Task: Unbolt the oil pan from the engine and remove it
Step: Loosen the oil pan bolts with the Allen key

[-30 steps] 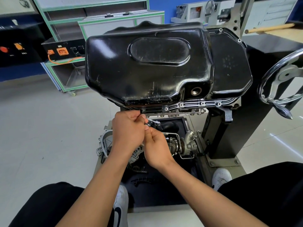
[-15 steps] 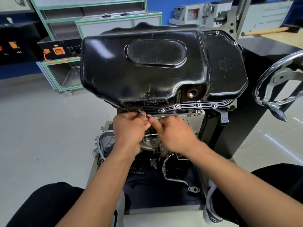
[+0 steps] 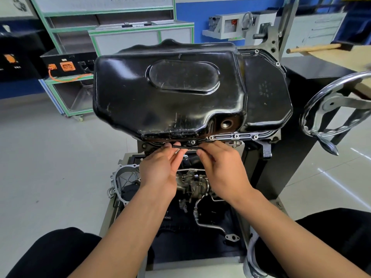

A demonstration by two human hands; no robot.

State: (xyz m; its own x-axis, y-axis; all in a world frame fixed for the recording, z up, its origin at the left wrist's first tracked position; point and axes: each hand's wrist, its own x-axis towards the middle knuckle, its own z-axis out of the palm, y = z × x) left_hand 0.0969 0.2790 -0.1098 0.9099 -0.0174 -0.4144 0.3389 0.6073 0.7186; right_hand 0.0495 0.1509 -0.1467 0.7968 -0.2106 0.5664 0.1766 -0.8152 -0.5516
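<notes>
Handwheel (image 3: pixel 331 103) beside oil pan (image 3: pixel 170 97)

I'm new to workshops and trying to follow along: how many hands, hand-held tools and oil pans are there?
hands: 2, left hand and right hand
thin black tool: 1
oil pan: 1
total: 4
</notes>
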